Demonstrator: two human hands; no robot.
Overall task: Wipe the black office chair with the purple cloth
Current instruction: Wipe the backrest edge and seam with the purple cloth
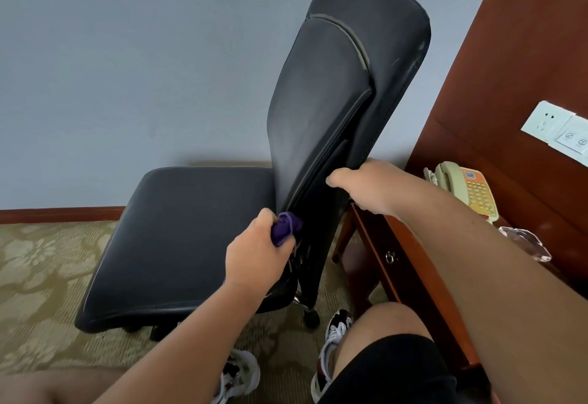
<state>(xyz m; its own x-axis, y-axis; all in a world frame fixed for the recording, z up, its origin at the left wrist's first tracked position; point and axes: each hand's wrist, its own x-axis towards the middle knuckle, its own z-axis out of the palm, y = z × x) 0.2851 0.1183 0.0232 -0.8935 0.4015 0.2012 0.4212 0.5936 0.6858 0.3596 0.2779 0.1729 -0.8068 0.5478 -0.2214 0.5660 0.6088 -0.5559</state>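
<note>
I find no brand name and no writing that I can read. The beige telephone (464,190) with orange keypad panel has a small label at its top, but the print is too small. The white wall plate (548,122) on the right carries a socket, and the plates beside it show only two round symbols.

The black leather office chair (191,238) stands on a carpet (41,276) with a beige and olive flower pattern. Its seat points to the left and its tall backrest rises in the middle. Behind it, on the far side, is a plain grey-blue wall (127,53) with a red-brown wooden skirting board (57,212) at the bottom.

My left hand (257,251) grips the crumpled purple cloth (286,227). The fingers are curled tightly round it, and the cloth touches the chair at the low joint where the backrest meets the seat. My right hand (372,187) holds the lower right edge of the backrest, with the fingers closed round the edge and the thumb on the near side.

Just to the right of the chair is a red-brown wooden desk (413,276) with a small metal fitting on its drawer front. The telephone lies on the desk, and a clear glass object (525,241) lies nearer to me. A red-brown wood panel (525,38) covers the wall on the right. Below, I see my black shorts (391,368) and white patterned sneakers (337,333) on the carpet.
</note>
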